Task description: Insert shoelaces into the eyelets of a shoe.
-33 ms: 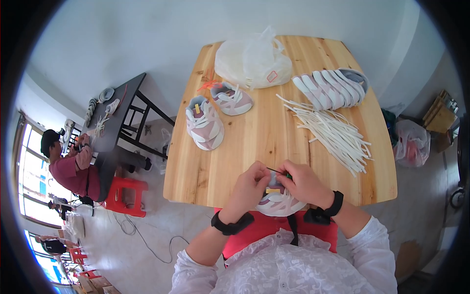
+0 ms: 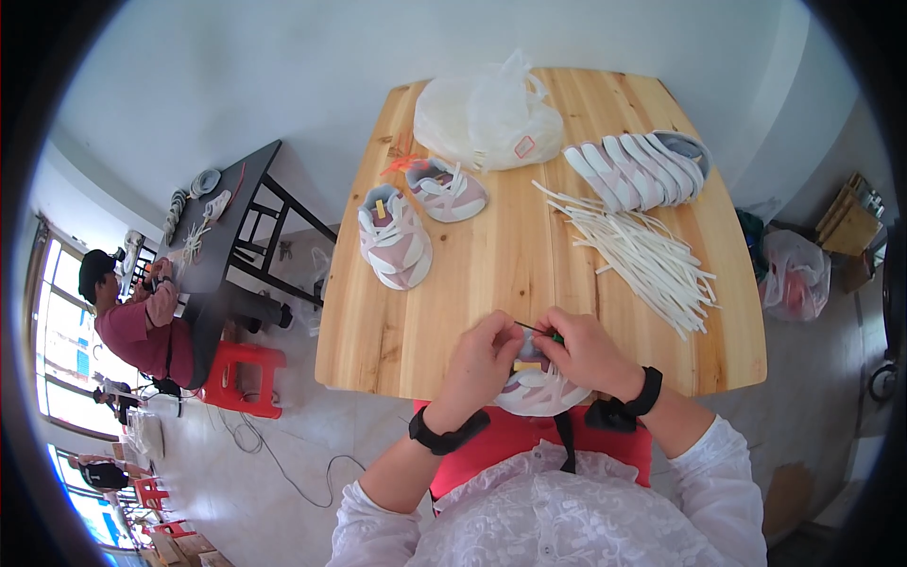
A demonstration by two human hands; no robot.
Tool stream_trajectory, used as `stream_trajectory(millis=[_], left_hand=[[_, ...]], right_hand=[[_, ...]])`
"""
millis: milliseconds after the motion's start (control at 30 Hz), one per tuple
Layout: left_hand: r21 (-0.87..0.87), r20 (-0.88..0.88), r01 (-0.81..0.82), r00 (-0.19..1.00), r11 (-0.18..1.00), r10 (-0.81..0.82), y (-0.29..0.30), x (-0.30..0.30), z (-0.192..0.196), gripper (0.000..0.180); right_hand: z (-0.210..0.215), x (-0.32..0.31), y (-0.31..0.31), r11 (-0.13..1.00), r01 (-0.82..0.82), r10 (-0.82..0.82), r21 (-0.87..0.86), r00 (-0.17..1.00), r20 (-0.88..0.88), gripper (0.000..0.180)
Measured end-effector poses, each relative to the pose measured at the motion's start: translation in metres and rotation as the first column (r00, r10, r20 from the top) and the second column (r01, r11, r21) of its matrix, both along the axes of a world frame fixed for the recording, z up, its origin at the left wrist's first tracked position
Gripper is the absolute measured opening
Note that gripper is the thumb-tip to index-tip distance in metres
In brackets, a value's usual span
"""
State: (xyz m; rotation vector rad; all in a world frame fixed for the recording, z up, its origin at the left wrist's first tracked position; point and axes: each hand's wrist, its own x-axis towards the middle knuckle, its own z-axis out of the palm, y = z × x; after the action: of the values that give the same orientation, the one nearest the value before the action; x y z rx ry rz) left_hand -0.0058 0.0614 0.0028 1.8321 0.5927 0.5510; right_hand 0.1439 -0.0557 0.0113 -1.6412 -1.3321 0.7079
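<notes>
At the table's near edge, a white and pink shoe upper (image 2: 540, 395) lies below my hands, partly hidden by them. My right hand (image 2: 578, 348) is closed on a thin dark tool with a green handle (image 2: 557, 338), its shaft pointing left; I cannot tell its exact kind. Fingers pinched together, my left hand (image 2: 487, 354) meets the tool's tip over the shoe upper. Whatever lies between those left fingertips is too small to make out. Further off on the left, two similar shoe uppers, a nearer one (image 2: 395, 241) and a farther one (image 2: 447, 192), sit on the wooden table (image 2: 491, 255).
White shoelaces (image 2: 647, 260) are spread on the table's right side. Behind them stands a row of nested shoe uppers (image 2: 638, 172). A translucent plastic bag (image 2: 487, 118) is at the back, with orange strips (image 2: 404, 165) nearby. Far left, a co-worker (image 2: 146, 326) sits at a dark table (image 2: 222, 241).
</notes>
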Motion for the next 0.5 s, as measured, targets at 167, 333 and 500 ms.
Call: stream_trajectory(millis=[167,333,500], left_hand=[[0.609,-0.205,0.108,0.979,0.786,0.023,-0.003,0.002,0.024,0.011],[0.625,-0.538,0.338,0.84,0.704,0.074,0.005,0.018,0.026,0.023],[0.624,-0.539,0.352,0.84,0.698,0.058,0.002,0.02,0.022,0.019]], right_hand=[[-0.011,0.003,0.003,0.998,0.065,-0.066,0.013,0.998,0.023,0.014],[-0.018,0.003,0.006,0.996,0.082,-0.082,-0.03,0.997,0.003,0.015],[-0.023,0.007,0.006,0.998,0.032,-0.033,0.058,0.999,0.024,0.016]])
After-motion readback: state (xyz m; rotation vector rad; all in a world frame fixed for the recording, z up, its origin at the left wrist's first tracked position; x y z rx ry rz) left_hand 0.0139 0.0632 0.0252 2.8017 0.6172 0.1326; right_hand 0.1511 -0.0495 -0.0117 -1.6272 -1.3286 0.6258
